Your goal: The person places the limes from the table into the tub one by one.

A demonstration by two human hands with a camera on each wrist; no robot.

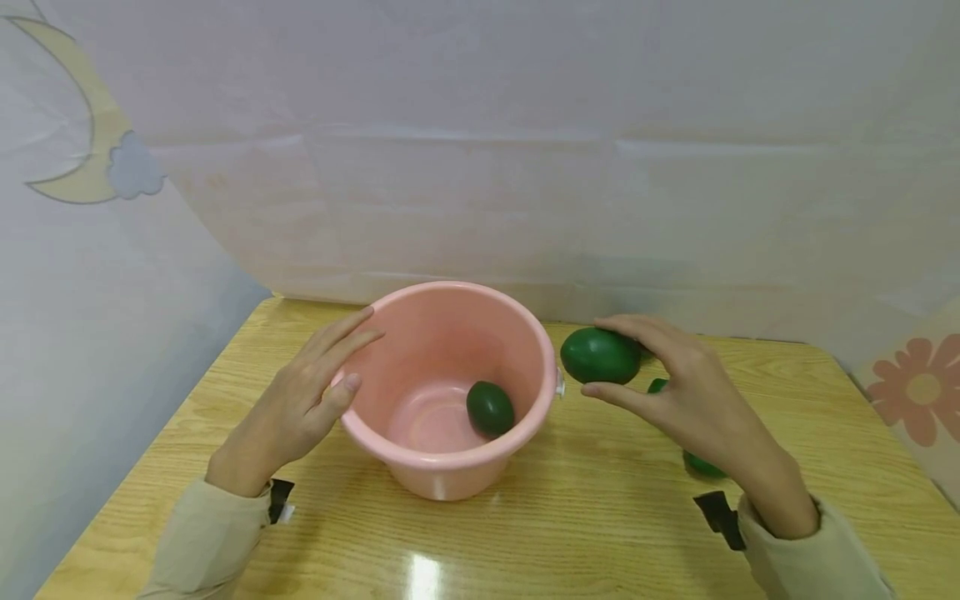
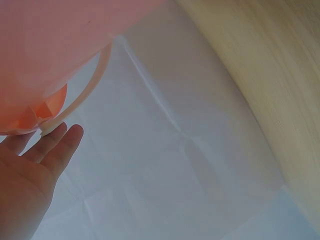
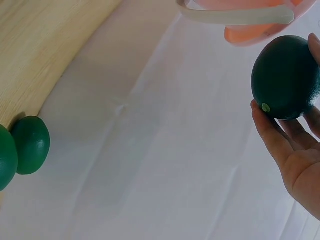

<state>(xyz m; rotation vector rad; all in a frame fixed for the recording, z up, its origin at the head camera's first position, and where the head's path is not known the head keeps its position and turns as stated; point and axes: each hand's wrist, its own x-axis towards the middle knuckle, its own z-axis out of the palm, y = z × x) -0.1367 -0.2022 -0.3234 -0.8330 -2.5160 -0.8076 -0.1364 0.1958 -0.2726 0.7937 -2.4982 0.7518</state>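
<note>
A pink bucket (image 1: pixel 450 475) stands on the wooden table, its mouth tilted toward the head view. One dark green avocado (image 1: pixel 491 408) lies inside, against the right part of its floor. My left hand (image 1: pixel 303 400) rests at the left rim with fingers fairly straight and thumb spread apart; the left wrist view shows its fingertips by the lip and the pale handle (image 2: pixel 82 95). Just right of the bucket, my right hand (image 1: pixel 690 383) holds another avocado (image 1: pixel 600 356) between thumb and fingers, raised near rim height. A small light stem spot shows on it in the right wrist view.
More green avocados (image 1: pixel 703 465) lie on the table behind and under my right hand, partly hidden; two show at the left of the right wrist view (image 3: pixel 31 145). A pale printed cloth (image 1: pixel 480 208) hangs behind the table (image 1: pixel 600 533) and along its sides.
</note>
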